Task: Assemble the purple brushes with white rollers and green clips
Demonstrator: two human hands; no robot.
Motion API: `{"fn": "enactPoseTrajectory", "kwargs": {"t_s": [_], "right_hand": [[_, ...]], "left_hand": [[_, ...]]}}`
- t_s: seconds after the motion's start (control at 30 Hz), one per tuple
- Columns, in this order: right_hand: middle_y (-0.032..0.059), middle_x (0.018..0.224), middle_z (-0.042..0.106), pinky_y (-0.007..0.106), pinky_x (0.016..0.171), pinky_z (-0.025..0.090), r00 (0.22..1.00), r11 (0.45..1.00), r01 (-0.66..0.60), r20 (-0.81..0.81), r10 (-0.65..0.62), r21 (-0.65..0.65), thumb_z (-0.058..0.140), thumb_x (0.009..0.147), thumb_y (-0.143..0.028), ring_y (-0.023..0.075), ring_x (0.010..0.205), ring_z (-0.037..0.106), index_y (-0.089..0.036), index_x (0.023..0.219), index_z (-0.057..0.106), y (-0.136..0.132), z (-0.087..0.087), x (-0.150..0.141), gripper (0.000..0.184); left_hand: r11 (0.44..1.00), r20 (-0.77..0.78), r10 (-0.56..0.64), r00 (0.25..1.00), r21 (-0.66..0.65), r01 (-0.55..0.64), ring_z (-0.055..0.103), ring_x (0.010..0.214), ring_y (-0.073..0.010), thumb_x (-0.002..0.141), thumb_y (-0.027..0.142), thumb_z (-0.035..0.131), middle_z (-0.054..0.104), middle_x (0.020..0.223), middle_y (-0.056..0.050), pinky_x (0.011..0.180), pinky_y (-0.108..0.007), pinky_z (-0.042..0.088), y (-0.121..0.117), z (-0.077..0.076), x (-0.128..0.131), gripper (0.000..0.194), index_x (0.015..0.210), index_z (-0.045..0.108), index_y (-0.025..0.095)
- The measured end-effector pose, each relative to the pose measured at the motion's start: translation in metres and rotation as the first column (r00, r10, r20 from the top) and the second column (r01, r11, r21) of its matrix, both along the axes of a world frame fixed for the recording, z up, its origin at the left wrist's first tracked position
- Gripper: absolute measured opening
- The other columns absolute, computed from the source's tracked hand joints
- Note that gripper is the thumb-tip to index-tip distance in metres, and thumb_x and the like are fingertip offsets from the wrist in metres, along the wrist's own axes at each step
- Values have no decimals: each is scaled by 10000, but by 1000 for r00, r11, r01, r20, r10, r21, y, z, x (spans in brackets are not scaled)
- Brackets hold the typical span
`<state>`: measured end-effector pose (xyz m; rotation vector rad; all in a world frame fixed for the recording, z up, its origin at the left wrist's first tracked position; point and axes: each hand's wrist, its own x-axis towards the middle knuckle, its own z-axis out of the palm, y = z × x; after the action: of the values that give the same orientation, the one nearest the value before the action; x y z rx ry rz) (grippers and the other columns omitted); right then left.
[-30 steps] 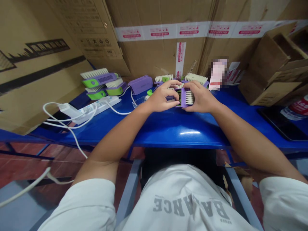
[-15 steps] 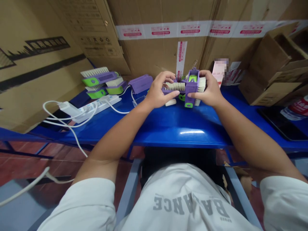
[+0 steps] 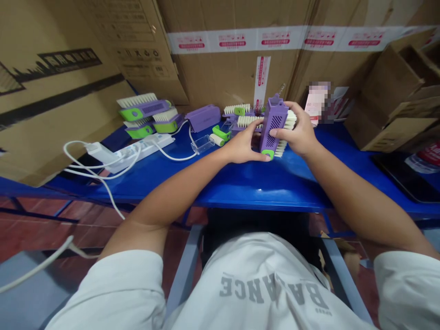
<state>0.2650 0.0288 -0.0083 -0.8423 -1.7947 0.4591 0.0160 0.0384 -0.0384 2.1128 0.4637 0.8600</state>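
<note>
My right hand (image 3: 301, 132) grips a purple scrubbing brush (image 3: 274, 121) that stands on end, its cream bristles turned right. My left hand (image 3: 244, 143) is at the brush's lower left, with its thumb on the green end and its fingers partly hidden behind the body. Behind the left hand lies another bristled brush piece (image 3: 248, 121), and a smaller one with a green clip (image 3: 239, 110) sits farther back. A loose green part (image 3: 221, 133) and a small clear plastic box (image 3: 202, 145) lie left of that hand.
Several purple-green brushes (image 3: 144, 110) are stacked at the left, beside a purple casing (image 3: 203, 118). A white power strip (image 3: 137, 150) with cables lies before them. Cardboard boxes (image 3: 220, 75) wall the back; a phone (image 3: 405, 176) and a bottle (image 3: 426, 158) are at the right.
My left hand has moved from the bristled piece to the lower end of the held brush. The brush has turned, so its slotted purple side now shows.
</note>
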Motion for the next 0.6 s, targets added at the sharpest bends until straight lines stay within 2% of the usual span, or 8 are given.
{"fn": "enactPoseTrajectory", "kwargs": {"t_s": [0.13,0.2,0.27,0.37,0.43,0.5,0.6], "right_hand": [[85,1383,804,713,1138,649,1000,1000,-3,0,3,28,957,603,-998,474,1372,757,-343,1444,698,0,3,4,1098],[91,1403,800,733,1153,628,1000,998,-7,5,7,55,966,613,-984,488,1392,743,-352,1445,695,0,5,8,1080],[95,1419,793,742,1170,611,1000,997,-13,12,12,72,975,619,-970,496,1411,731,-357,1447,689,0,7,12,1070],[92,1424,778,739,1189,603,1000,997,-8,23,6,79,984,608,-965,493,1426,720,-353,1446,680,3,7,17,1081],[90,1431,765,736,1204,599,999,997,-2,34,-1,72,995,595,-958,492,1442,707,-347,1454,672,5,5,18,1102],[89,1441,752,732,1220,594,999,998,4,45,-7,61,1008,581,-948,493,1465,689,-344,1466,665,6,3,18,1124],[86,1422,749,714,1230,595,998,999,12,54,-14,41,1015,562,-944,482,1452,695,-336,1457,666,5,1,15,1136]], "left_hand": [[998,-39,24,999,64,-22,771,1385,-405,817,725,996,742,1530,-192,1170,-605,652,7,5,-7,1163,1734,441,275],[990,-50,50,997,132,-44,772,1360,-371,937,808,842,754,1495,-182,1130,-533,661,14,10,-14,967,1666,532,254],[961,-25,149,989,239,-139,763,1358,-340,1075,751,659,748,1505,-183,1141,-500,641,19,17,-23,731,1568,615,213],[841,-114,368,923,464,-278,779,1255,-323,1056,541,691,812,1351,-144,1145,-502,617,21,27,-36,475,1369,731,185],[791,-231,453,861,549,-270,789,1228,-336,1003,460,726,837,1293,-129,1120,-502,618,18,32,-41,381,1262,778,185],[790,-339,486,806,564,-239,802,1233,-352,984,459,745,852,1291,-128,1098,-490,627,14,35,-41,382,1243,802,184],[830,-477,466,746,526,-182,823,1236,-344,965,407,771,863,1326,-122,1095,-454,638,8,39,-38,416,1312,809,180]]}}
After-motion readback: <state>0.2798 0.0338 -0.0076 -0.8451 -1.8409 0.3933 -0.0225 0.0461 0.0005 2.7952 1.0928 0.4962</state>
